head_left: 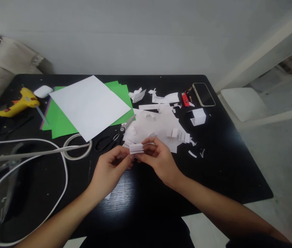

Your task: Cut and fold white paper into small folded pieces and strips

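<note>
Both hands meet over the middle of the black table (220, 165). My left hand (110, 170) and my right hand (157, 156) pinch a small folded piece of white paper (136, 148) between their fingertips, just above the table. Right behind them lies a heap of white paper scraps (158, 125). Black-handled scissors (112, 137) lie just left of the heap, blades pointing toward a large white sheet (89, 105) that rests on green sheets (60, 122).
A yellow glue gun (19, 101) and a white case (43, 91) lie at the far left. A white cable (45, 151) loops over the left side. A phone (203, 94), a red lighter (185, 99) and a folded white piece (198, 116) sit at the back right.
</note>
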Demonstrator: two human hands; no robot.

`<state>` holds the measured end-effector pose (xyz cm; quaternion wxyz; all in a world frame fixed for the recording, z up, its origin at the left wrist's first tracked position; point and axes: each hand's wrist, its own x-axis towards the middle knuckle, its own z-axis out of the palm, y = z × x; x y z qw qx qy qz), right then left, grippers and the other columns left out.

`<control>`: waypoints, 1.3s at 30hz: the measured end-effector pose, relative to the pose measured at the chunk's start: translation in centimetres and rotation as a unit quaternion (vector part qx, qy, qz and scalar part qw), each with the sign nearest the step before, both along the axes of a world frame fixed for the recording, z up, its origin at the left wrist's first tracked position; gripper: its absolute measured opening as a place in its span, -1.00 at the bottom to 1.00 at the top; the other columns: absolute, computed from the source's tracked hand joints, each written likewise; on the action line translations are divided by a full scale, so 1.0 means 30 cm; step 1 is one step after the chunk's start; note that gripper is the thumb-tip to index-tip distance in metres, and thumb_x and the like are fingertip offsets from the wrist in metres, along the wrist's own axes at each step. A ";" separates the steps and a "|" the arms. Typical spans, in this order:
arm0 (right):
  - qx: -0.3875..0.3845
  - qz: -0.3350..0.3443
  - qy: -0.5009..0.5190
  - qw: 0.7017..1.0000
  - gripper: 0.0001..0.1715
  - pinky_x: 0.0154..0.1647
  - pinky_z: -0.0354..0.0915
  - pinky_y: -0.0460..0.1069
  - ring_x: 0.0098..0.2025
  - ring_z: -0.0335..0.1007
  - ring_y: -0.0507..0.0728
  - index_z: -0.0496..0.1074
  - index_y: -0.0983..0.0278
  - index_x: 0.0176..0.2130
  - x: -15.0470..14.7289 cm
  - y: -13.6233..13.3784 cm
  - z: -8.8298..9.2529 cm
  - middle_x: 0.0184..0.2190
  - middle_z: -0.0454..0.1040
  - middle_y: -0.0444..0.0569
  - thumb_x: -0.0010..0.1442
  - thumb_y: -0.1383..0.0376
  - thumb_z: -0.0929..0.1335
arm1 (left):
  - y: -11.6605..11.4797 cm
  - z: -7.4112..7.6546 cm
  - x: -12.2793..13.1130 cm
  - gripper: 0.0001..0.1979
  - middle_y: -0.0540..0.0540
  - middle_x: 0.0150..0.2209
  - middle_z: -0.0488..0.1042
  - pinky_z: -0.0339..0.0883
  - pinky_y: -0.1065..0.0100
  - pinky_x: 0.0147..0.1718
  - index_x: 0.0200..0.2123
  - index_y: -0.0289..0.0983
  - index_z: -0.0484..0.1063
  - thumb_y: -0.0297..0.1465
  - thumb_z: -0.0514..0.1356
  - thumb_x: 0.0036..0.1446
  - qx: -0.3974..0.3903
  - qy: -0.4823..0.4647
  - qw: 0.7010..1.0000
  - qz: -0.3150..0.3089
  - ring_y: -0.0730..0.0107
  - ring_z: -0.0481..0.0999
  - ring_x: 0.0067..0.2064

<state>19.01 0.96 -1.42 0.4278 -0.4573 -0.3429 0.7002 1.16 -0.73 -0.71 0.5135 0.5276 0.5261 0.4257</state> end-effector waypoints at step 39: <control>-0.022 -0.009 0.028 0.999 -0.49 -0.21 0.61 0.02 -0.35 0.66 0.09 0.44 0.22 -0.21 0.001 0.012 0.018 -0.38 0.62 -0.19 -0.04 0.19 0.68 | 0.008 0.001 -0.007 -0.76 0.00 -0.49 0.55 0.43 0.48 -0.43 -0.37 -0.28 0.55 -0.23 0.33 0.25 -0.058 -0.021 0.998 0.004 0.49 0.52 -0.46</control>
